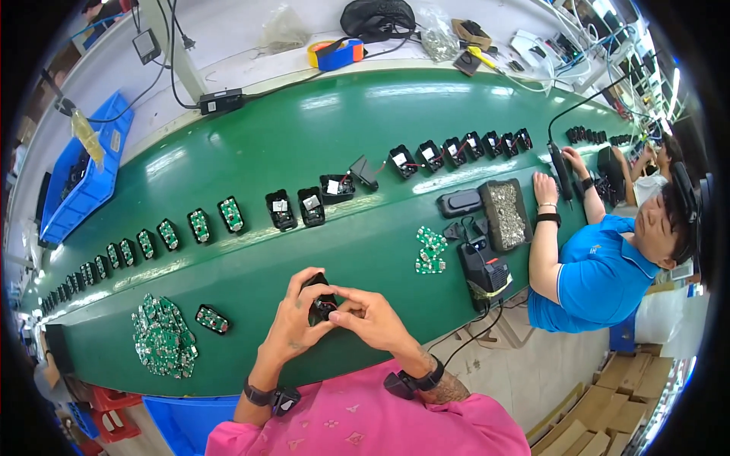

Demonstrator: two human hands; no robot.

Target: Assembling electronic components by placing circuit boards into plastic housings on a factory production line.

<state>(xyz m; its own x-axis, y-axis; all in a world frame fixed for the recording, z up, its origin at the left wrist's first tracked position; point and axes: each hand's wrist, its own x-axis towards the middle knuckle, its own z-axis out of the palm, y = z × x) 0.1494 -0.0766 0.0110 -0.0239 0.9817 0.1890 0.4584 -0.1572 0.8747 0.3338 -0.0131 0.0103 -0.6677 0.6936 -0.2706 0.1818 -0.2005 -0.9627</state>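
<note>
Both hands are together over the near edge of the green table, around a small black plastic housing point(321, 311) with red wire inside. My left hand point(291, 318) curls its fingers and thumb around the housing's left side. My right hand point(374, 321) pinches at its right side, near the wire; the fingertips partly hide the inside. Left of my hands lies another black housing with a green circuit board point(212, 319), beside a heap of loose green circuit boards point(163, 338). Farther out stand open black housings point(311, 207) with white labels inside.
A row of board-filled housings point(168, 235) runs left; wired housings point(428, 156) line the far right. A smaller board pile point(431, 251), a black soldering station point(487, 275) and a tray of metal shavings point(505, 216) stand right. A co-worker in blue point(601, 266) sits beyond them.
</note>
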